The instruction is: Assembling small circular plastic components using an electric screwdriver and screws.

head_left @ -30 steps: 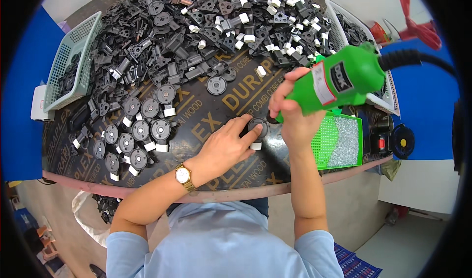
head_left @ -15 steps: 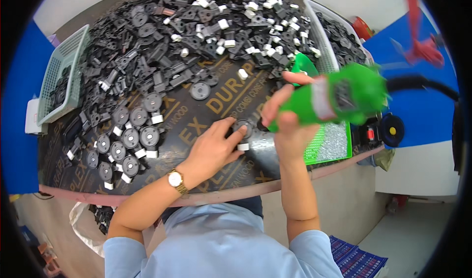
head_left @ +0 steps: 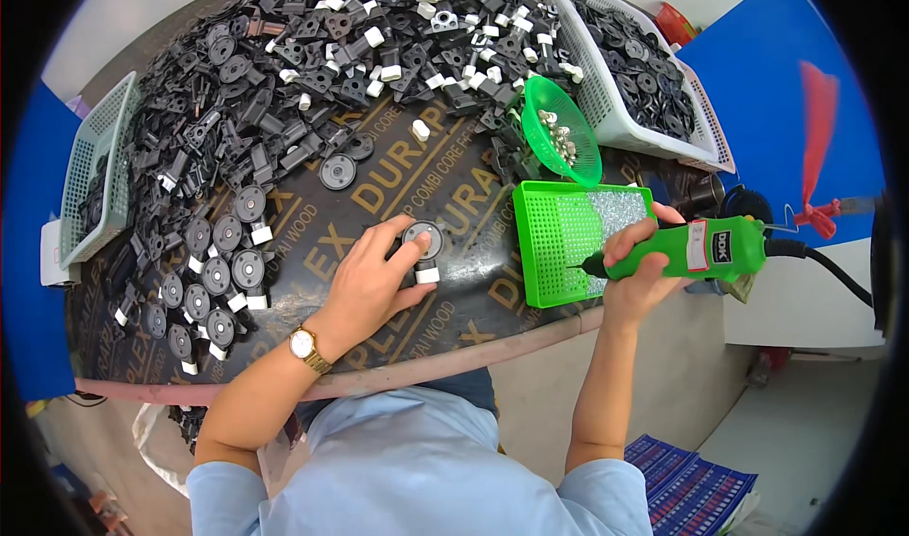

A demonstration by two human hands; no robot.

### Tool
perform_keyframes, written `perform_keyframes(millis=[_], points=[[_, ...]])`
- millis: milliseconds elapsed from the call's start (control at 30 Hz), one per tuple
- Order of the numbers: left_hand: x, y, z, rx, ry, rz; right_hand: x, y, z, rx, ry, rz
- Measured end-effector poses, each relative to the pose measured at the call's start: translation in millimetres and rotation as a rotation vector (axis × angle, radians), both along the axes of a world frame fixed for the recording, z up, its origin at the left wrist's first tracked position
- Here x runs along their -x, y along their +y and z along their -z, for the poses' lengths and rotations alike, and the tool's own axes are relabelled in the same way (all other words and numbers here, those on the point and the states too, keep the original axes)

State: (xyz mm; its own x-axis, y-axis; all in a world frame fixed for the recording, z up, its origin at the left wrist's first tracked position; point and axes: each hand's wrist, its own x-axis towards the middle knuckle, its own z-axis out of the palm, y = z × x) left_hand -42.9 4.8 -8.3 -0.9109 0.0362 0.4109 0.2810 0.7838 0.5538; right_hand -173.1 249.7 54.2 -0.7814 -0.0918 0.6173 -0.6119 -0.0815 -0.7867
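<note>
My left hand (head_left: 367,278) lies on the dark table, its fingers gripping a round black wheel-like part (head_left: 432,241) with a white end piece (head_left: 428,276) toward me. My right hand (head_left: 632,285) is wrapped round a green electric screwdriver (head_left: 724,250). Its thin bit points left over a shallow green perforated tray (head_left: 538,294), in which many small silvery pieces, probably screws, lie. I cannot tell whether a screw sits on the bit. Just behind the tray, a green bowl (head_left: 532,124) holds shiny metal pieces.
A large heap of black and white plastic parts (head_left: 275,91) covers the far table. Several assembled wheel parts (head_left: 216,276) lie at left. A white basket (head_left: 606,124) of black discs stands back right, a pale green basket (head_left: 118,148) far left. The screwdriver's black cable (head_left: 824,266) trails right.
My right hand has carried the screwdriver right, away from the wheel part and over the green tray. My left hand still holds the part. The whole view has shifted slightly.
</note>
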Motion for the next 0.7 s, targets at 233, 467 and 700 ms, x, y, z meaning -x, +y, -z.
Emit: perform_keyframes(millis=[233, 467, 700], points=[[1, 1, -2, 0.014, -0.01, 0.003, 1, 0, 2, 0.009, 0.013, 0.011], [0, 0, -5, -0.015, -0.003, 0.003, -2, -7, 0, -0.027, -0.018, 0.045], [-4, 1, -3, 0.121, 0.025, -0.064, -4, -18, -11, -0.076, 0.062, 0.05]])
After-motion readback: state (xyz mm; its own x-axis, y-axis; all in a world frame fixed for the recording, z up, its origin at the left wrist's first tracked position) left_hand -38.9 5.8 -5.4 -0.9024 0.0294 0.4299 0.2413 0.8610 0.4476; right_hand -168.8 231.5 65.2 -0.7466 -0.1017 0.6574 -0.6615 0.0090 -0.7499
